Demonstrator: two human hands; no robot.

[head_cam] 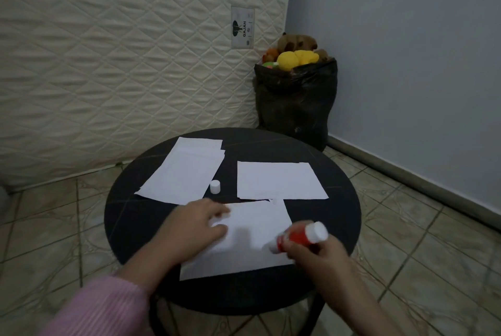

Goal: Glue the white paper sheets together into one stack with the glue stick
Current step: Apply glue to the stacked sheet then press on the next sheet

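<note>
Paper stack (181, 173) lies at the round black bench's (130, 216) left, a white cap (215, 187) standing just beside it. Left hand (196, 223) presses flat, fingers spread, on the near sheet (244, 240). Farther back, a second sheet (279, 179) lies apart. Right hand (318, 253) grips the red glue stick (299, 236), tilted over the near sheet's right edge.

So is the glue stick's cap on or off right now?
Off. The white cap stands alone on the table, apart from the glue stick in the right hand.
</note>
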